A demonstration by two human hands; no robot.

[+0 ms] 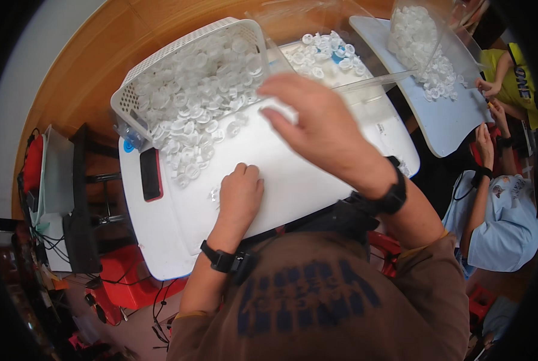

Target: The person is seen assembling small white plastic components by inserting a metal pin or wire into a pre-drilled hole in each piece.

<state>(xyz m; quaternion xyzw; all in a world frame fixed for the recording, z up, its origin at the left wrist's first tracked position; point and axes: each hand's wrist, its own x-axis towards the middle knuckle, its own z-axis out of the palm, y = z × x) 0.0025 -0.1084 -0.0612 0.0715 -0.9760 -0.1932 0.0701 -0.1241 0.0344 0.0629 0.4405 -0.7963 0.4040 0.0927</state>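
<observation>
Two bare hands are at the white table [160,234]. The left hand [243,192] rests on it, fingers curled under; whether it pinches something, one cannot tell. Just left of it lie a few small clear pieces [214,194]. The right hand [317,114] is lifted and blurred, thumb and fingers apart — nothing is seen between them. Beyond the left hand, the heap of clear plastic caps [190,135] reaches into the white basket [124,107]. Such caps should be light, rather stiff, perhaps slippery — best taken singly, by the round rim.
</observation>
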